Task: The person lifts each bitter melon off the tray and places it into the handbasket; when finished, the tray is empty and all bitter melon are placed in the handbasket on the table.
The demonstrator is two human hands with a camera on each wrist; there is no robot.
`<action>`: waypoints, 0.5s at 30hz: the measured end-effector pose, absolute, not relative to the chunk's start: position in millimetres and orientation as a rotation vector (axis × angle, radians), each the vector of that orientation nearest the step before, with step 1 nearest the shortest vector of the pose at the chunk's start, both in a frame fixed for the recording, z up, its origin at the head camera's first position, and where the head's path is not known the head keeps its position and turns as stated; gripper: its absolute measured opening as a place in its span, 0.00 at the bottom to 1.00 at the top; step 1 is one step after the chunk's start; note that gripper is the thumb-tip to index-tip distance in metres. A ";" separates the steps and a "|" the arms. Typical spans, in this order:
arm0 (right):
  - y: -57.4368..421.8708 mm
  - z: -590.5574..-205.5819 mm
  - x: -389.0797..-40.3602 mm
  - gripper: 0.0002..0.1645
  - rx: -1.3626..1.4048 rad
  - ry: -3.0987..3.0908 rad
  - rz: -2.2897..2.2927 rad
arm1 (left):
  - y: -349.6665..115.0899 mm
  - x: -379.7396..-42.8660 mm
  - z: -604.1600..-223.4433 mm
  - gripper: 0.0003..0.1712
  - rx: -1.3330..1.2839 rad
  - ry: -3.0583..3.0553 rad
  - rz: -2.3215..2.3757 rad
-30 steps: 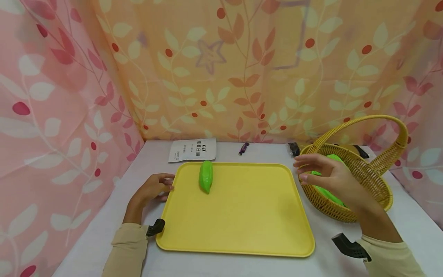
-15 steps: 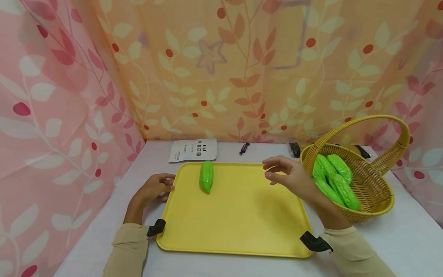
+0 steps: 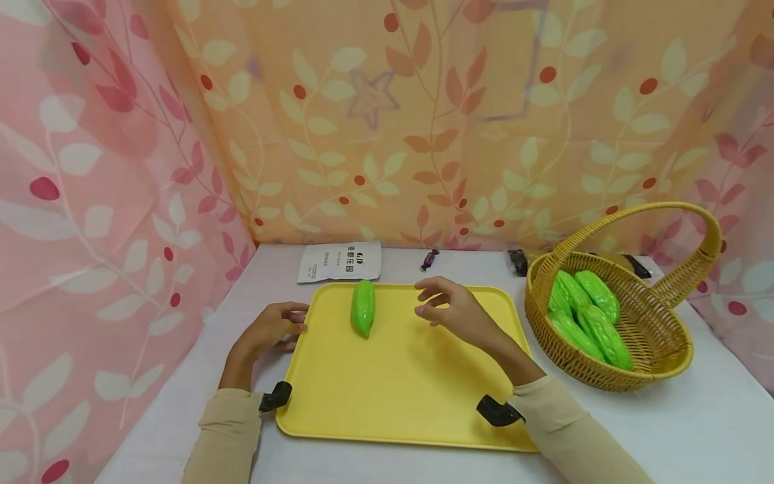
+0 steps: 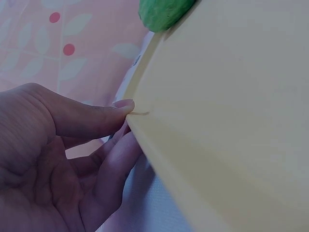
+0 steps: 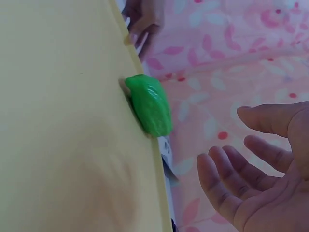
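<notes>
A yellow rectangular tray (image 3: 399, 396) lies on the table. My left hand (image 3: 271, 331) pinches its left rim; in the left wrist view the thumb (image 4: 96, 118) presses on the edge with the fingers below it. A shiny green bitter gourd (image 3: 363, 309), bumpy and pointed, lies near the tray's far left corner, its tip toward me. To the right of it, over the tray, hovers my right hand (image 3: 456, 312), fingers loosely bent and parted, holding nothing. The right wrist view has the gourd (image 5: 150, 107) apart from that hand's fingertips.
A wicker basket (image 3: 662, 346) with a tall handle stands at the right, with several green bitter gourds (image 3: 601, 333) inside. Behind the tray lie a white printed pouch (image 3: 338, 262) and a purple wrapped candy (image 3: 429, 259). Floral curtains (image 3: 375, 154) close off the back and sides.
My right hand has moved left, from beside the basket to over the tray, nearer the bitter gourd on it. My left hand stays at the tray's rim.
</notes>
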State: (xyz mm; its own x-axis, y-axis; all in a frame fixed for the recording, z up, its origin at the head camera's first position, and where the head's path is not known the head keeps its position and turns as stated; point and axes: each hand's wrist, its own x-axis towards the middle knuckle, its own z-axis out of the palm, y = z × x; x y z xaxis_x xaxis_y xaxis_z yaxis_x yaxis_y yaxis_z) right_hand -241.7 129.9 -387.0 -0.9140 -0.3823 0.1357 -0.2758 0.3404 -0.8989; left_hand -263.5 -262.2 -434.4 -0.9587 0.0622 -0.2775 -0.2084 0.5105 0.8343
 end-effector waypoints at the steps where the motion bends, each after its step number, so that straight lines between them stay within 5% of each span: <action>1: 125.5 -389.0 -243.8 0.30 -0.609 2.495 -1.621 | -262.4 -263.7 -434.0 0.30 -0.122 2.485 1.426; 15: 77.6 -414.8 -261.2 0.37 -0.513 2.420 -1.600 | -262.1 -262.3 -432.5 0.31 -0.092 2.457 1.472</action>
State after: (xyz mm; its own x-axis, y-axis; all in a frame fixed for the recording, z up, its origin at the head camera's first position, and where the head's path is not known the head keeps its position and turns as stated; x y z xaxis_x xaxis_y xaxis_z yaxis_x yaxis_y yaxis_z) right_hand -261.2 77.6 -414.8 -0.9208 -0.3891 0.0279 -0.1779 0.3553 -0.9177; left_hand -262.3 -262.1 -432.5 -0.9601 0.0862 -0.2660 -0.1939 0.4804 0.8554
